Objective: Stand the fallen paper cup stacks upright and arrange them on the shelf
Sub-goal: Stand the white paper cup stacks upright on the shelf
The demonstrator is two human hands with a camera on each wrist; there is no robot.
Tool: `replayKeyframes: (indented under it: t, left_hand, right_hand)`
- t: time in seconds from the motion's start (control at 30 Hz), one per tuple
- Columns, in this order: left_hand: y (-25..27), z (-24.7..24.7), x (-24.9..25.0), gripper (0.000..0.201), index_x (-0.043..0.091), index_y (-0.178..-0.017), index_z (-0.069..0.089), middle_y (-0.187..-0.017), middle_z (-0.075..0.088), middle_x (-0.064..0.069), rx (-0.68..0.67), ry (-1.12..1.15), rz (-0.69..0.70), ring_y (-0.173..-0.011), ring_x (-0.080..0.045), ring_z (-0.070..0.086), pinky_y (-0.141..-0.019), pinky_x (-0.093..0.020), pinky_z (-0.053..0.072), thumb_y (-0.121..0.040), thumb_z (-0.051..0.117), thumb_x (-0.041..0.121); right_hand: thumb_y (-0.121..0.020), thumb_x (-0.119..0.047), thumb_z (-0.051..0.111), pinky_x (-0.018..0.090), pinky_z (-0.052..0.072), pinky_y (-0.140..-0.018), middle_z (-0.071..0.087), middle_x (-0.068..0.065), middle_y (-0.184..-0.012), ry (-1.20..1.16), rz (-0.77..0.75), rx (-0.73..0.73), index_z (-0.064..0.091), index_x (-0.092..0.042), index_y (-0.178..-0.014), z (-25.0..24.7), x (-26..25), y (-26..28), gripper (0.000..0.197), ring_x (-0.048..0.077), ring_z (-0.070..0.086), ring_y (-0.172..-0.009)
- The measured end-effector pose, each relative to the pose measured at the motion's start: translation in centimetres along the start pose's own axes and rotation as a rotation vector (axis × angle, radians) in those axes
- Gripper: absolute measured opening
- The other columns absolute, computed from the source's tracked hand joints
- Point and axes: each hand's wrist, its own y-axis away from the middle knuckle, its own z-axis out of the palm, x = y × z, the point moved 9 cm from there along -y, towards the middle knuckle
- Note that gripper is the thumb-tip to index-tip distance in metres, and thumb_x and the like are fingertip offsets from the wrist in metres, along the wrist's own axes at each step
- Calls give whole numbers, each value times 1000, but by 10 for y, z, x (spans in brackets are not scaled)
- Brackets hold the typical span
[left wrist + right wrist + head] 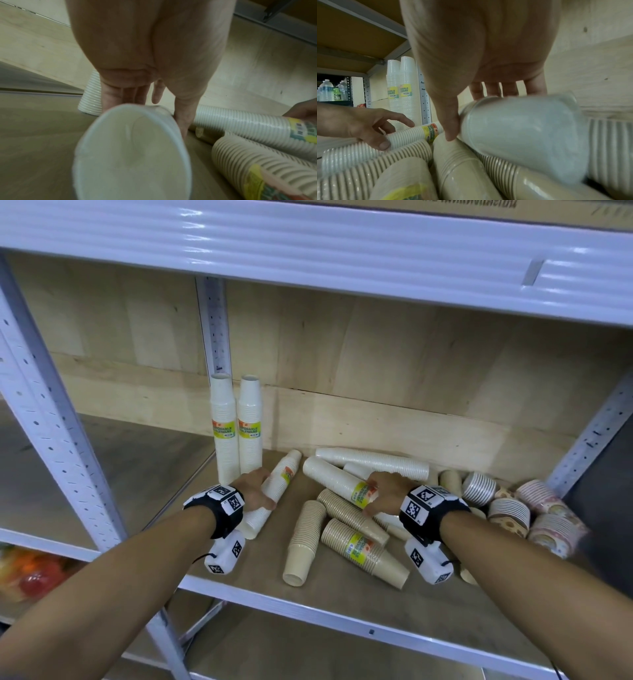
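Currently, left hand (252, 489) grips a fallen ribbed white paper cup stack (274, 491); right hand (386, 491) grips another labelled white stack (334, 478) on the plywood shelf (260, 570).

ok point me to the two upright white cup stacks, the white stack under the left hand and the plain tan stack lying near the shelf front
upright white cup stacks (249, 429): head view, yellow label of the right one
white stack under the left hand (285, 471): head view, labelled part beyond the fingers
plain tan stack (303, 537): head view, mid-length of its ribbed side
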Motion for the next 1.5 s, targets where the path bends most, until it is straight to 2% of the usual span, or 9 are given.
replayKeyframes:
  t: [0.27,0.43,0.6,0.77,0.83,0.97,1.13,1.3,1.5]
  left_hand:
    - [8,-15,17,90,22,-147,30,-139,49,-2,67,88,58,-122,-25,51,-101,-42,46,-73,80,32]
    - [12,-32,29,84,18,-141,37,-129,54,-1,140,200,82,-115,-24,54,-97,-41,48,-70,80,22]
    - [15,-48,38,63,12,-126,43,-111,56,-3,182,291,84,-103,-23,56,-82,-35,47,-73,78,12]
    - [18,-63,34,72,15,-128,41,-117,59,-3,248,368,106,-109,-26,58,-92,-44,51,-69,82,12]
    - [19,-65,33,75,16,-130,41,-120,60,-3,259,391,117,-112,-26,57,-95,-47,50,-68,83,11]
    - [20,-66,26,84,21,-137,41,-124,61,-3,314,443,129,-115,-25,57,-98,-45,50,-67,83,5]
    - [20,-58,17,87,22,-141,38,-125,60,-1,302,487,159,-116,-22,55,-99,-42,48,-68,79,-2]
    - [17,-44,6,80,21,-135,41,-123,60,-1,254,468,137,-116,-23,56,-99,-44,48,-68,79,0]
    - [14,-43,4,76,20,-134,42,-119,60,3,224,480,150,-115,-21,56,-101,-44,47,-70,80,3]
  right_hand:
    - [-77,-45,75,28,45,-87,53,1,-131,-22,-36,71,48,-24,-135,-37,-13,5,67,21,54,-114]
    - [-73,-34,81,27,43,-85,49,-3,-122,-64,-88,83,53,-24,-129,-64,-30,3,63,13,48,-101]
    - [-69,-27,84,27,45,-78,53,-5,-111,-122,-175,238,64,-20,-111,-105,-59,4,47,13,53,-96]
    - [-69,-25,84,26,41,-76,52,-2,-107,-211,-262,359,64,-18,-106,-135,-95,6,43,18,52,-101]
    - [-70,-23,83,29,46,-83,56,2,-111,-221,-302,392,63,-16,-107,-143,-112,8,43,21,53,-109]
    - [-70,-18,83,36,50,-92,62,9,-120,-270,-388,410,61,-12,-109,-149,-145,10,45,23,57,-119]
    - [-72,-13,82,29,49,-90,61,11,-128,-285,-437,373,57,-7,-117,-139,-174,4,51,19,54,-126]
    - [-75,-13,80,21,40,-82,58,8,-134,-276,-440,361,55,-11,-127,-126,-186,-7,58,20,55,-122]
    - [-77,-18,79,24,43,-87,56,6,-136,-294,-434,378,51,-13,-134,-126,-186,-13,63,20,54,-121]
